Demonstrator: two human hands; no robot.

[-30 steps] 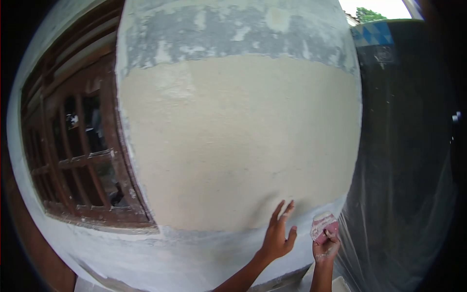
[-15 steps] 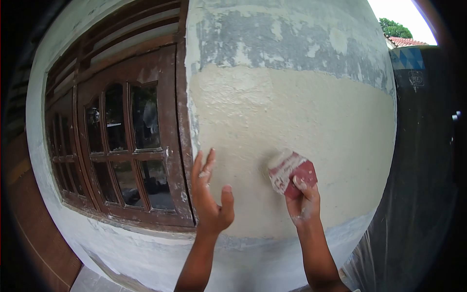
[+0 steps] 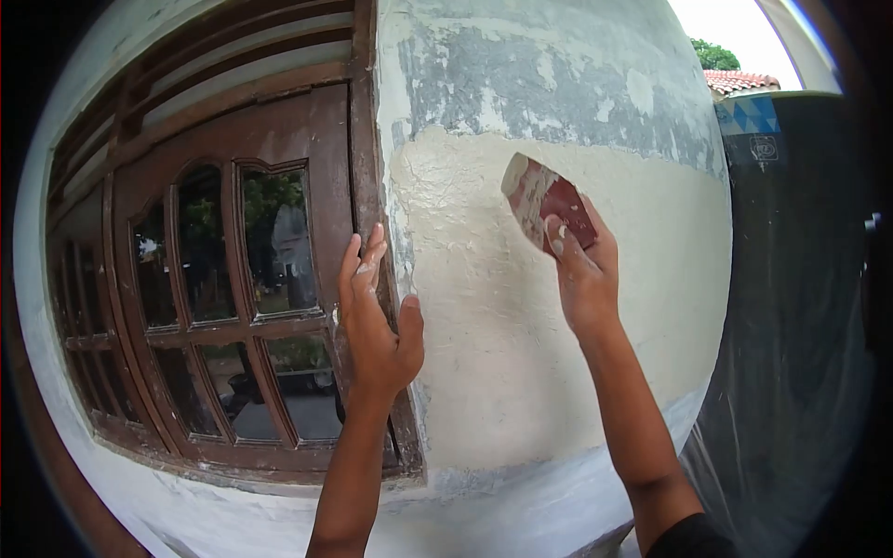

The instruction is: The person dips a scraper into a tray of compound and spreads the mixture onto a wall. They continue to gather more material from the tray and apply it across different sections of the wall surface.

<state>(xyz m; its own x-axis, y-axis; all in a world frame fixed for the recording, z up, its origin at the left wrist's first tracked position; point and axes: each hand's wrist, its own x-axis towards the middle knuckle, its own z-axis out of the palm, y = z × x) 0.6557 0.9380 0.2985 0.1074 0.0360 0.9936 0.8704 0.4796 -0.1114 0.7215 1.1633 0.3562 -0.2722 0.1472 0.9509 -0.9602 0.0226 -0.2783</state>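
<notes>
A dark red scraper is pinched in the right hand, the thumb flat on its near face and the other fingers mostly hidden behind it. Pale paste coats the part of the blade beyond the grip. Whether the blade touches the wall I cannot tell. Directly behind the grip is a cream patch on the wall, wet and ridged above and to the left. Farther up from the grip runs a grey, blotchy band.

To the left of the grip, the left hand holds nothing, its fingers up and close together, its thumb apart, with paste smears on them. It is in front of the edge of a brown window; contact is unclear. Well right of the grip hangs a dark sheet, with a tiled roof above it.

Compared with 0.5 s ago, the scraper is higher on the patch, nearer the grey band, and the left hand has shifted from the patch onto the window's edge.
</notes>
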